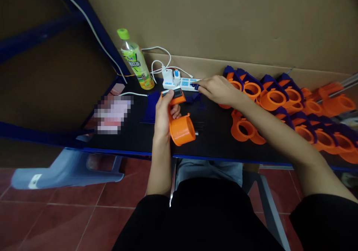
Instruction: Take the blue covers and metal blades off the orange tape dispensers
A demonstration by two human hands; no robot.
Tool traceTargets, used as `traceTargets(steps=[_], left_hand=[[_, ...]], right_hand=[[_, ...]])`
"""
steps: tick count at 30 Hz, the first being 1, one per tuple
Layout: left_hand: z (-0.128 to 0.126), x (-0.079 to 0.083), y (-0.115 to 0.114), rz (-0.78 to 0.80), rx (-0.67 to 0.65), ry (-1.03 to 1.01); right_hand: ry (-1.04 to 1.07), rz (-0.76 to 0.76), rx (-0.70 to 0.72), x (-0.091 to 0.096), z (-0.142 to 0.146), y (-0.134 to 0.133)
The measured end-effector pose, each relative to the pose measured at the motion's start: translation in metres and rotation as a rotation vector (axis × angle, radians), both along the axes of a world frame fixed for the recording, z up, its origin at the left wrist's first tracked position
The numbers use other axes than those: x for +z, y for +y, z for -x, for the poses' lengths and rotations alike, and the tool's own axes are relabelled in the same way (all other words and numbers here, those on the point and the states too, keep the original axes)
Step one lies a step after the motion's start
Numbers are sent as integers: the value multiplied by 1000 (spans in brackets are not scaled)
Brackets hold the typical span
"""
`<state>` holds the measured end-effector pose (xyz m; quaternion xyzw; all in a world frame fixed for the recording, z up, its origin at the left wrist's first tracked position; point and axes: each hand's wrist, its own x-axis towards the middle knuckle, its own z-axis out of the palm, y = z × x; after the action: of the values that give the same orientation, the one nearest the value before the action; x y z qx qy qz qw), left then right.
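My left hand (164,113) is closed around an orange plastic holder (182,130) with a round cup-like ring at its lower end. A black piece (175,93) with a white toothed edge sits on the top of that holder, under my left thumb. My right hand (216,88) reaches across in front of the power strip, its fingers drawn together on a small dark blue piece (195,86) that is partly hidden. Dark blue flat pieces (151,107) lie on the black tabletop (134,141) beside my left hand.
Several orange and dark blue holders (272,99) crowd the right side. A white power strip (186,84) with plugs and cables lies at the back, near a green-capped drink bottle (137,66). A cardboard wall (223,23) rises behind; a blue stool (67,171) stands lower left.
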<state>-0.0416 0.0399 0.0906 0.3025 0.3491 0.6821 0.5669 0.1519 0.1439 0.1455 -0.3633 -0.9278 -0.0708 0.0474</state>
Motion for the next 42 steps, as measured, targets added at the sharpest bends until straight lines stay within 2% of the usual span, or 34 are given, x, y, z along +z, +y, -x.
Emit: traceTargets(steps=[3, 6, 8, 10, 12, 16, 18, 20, 26, 30, 33, 36, 39, 42], left_hand=[[0, -3, 3, 36, -39, 37], [0, -6, 5, 45, -37, 87], [1, -8, 6, 39, -41, 103], [1, -9, 5, 39, -48, 125], [0, -9, 4, 43, -66, 167], [-3, -9, 3, 23, -109, 260], [-3, -9, 2, -2, -122, 273], [-1, -10, 2, -16, -127, 280], [3, -10, 1, -29, -99, 372], [1, -6, -4, -48, -102, 402], [5, -5, -5, -40, -109, 377], [16, -7, -1, -27, 39, 245], [25, -9, 2, -35, 236, 207], [24, -8, 3, -29, 223, 211]], right_hand=[[-132, 45, -159, -27, 0, 11], [-203, 76, -192, -48, 1, 12], [-202, 78, -223, -53, 2, 10], [-117, 83, -243, -50, 2, 8], [78, 143, -206, -40, 3, 7], [462, 463, 72, -15, 10, 3], [537, 557, 203, -6, 13, 0], [584, 568, 253, -1, 15, -2], [595, 627, 196, 2, 11, -9], [603, 578, 183, 5, 0, -24], [604, 572, 149, 6, -21, -32], [593, 526, 73, 0, -48, -41], [551, 448, 82, -21, -61, -64], [394, 275, 127, -56, -50, -98]])
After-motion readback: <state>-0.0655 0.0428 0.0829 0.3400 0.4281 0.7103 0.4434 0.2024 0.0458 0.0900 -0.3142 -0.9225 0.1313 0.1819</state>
